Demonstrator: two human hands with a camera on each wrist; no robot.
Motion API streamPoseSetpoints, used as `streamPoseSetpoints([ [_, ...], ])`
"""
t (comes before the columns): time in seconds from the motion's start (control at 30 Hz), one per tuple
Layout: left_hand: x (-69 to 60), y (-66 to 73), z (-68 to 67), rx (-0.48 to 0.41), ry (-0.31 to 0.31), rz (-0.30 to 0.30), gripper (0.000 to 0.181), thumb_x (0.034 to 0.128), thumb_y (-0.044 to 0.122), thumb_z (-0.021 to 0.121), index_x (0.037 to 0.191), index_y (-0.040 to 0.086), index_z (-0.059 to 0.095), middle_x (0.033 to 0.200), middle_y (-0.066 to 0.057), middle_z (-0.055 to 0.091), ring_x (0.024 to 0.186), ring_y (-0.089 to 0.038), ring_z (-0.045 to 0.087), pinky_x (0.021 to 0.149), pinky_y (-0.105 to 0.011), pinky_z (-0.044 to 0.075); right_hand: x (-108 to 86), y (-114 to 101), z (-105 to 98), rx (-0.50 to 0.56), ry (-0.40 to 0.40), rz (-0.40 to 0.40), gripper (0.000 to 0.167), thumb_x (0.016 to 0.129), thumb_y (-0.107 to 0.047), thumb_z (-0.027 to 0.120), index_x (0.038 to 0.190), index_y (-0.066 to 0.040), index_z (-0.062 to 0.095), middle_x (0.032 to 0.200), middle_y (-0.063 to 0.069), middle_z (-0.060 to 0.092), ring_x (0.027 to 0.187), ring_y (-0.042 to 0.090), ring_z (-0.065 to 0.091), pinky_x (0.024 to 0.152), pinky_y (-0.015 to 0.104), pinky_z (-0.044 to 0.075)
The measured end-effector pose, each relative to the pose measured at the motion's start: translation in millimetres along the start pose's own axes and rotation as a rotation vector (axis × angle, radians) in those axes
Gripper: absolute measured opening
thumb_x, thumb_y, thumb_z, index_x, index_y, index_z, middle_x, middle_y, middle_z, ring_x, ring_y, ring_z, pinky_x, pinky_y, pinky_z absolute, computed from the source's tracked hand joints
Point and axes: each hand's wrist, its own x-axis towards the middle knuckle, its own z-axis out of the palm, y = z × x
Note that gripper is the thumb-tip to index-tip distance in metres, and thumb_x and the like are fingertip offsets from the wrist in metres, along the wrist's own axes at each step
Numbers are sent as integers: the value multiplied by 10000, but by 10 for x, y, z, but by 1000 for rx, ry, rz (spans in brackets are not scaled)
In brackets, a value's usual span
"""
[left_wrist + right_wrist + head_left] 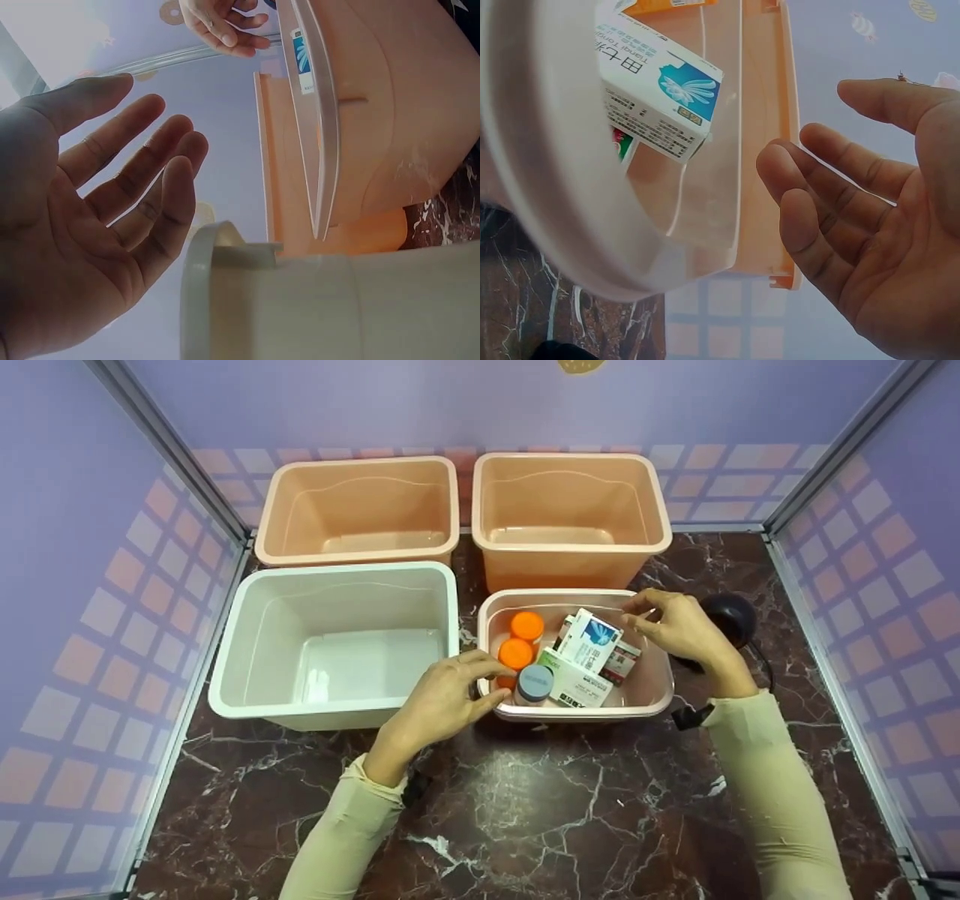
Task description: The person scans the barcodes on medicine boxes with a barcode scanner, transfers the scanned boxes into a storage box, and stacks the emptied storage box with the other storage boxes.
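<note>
A small pale pink bin (660,675) holds two orange-capped bottles (527,625), a grey-capped bottle (535,682) and several medicine boxes. On top of the boxes lies a white box with a blue picture (686,94); a white and green box (576,682) leans in front. My left hand (448,697) is at the bin's left rim, near the bottles, its fingers loosely bent and holding nothing in the left wrist view. Over the right rim hovers my right hand (682,630), fingers relaxed, apart from the boxes in the right wrist view.
To the left stands a larger white bin (330,712). Two peach bins, one at back left (358,559) and one at back right (570,570), line the rear wall. A black round object (727,619) with a cable sits beyond my right wrist. Patterned walls enclose the marble-look tabletop (540,810).
</note>
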Motion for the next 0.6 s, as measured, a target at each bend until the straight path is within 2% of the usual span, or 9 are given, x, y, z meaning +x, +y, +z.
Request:
streamPoseSetpoints([
  [0.17, 11, 21, 61, -25, -26, -16, 278, 923, 285, 712, 1157, 136, 722, 1117, -9, 706, 990, -214, 674, 921, -401, 531, 0, 10, 27, 24, 1, 29, 204, 925, -246, 701, 1095, -136, 727, 1018, 98, 754, 768, 204, 678, 599, 267, 473],
  [0.43, 14, 28, 164, -33, -35, -11, 249, 923, 243, 715, 1154, 151, 726, 1074, -6, 706, 907, -201, 660, 885, -398, 526, 9, 10, 50, 111, -32, 69, 238, 932, -221, 692, 1132, -94, 713, 1008, 148, 746, 714, 342, 698, 508, 233, 477],
  [0.6, 0, 18, 207, -45, -34, -22, 236, 922, 236, 716, 1144, 158, 729, 1081, 12, 703, 946, -207, 668, 910, -394, 526, 20, 18, 67, 140, -43, 90, 265, 932, -221, 690, 1154, -77, 703, 1005, 157, 742, 693, 305, 689, 517, 236, 494],
])
